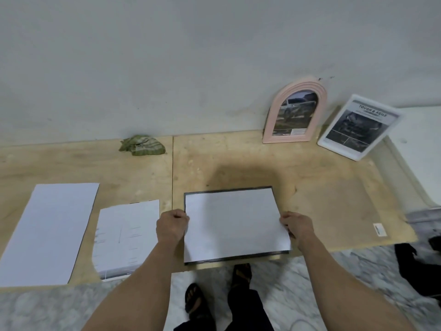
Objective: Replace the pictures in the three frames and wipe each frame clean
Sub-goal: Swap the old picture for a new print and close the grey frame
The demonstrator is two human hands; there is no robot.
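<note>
Paper comes first on our left: a big white sheet (46, 232) lies flat on the wooden board (322, 187), and just beside it lies a smaller printed sheet (127, 237) with faint lines on it. Behind these, near the wall, we see a crumpled green cloth (142, 145). Next comes our left hand (171, 226), curled closed and pinching the left edge of a white sheet (235, 223). This sheet lies on top of a black frame (238, 258), which sits flat at the front edge of the board. Only thin dark strips of the frame show around the paper. Our right hand (297, 226) is curled closed too, pinching the right edge of the same sheet. Far back on the right, a pink arched frame (274, 115) leans on the wall with a picture in it, and beside it leans a white frame (334, 144) holding a dark printed page
</note>
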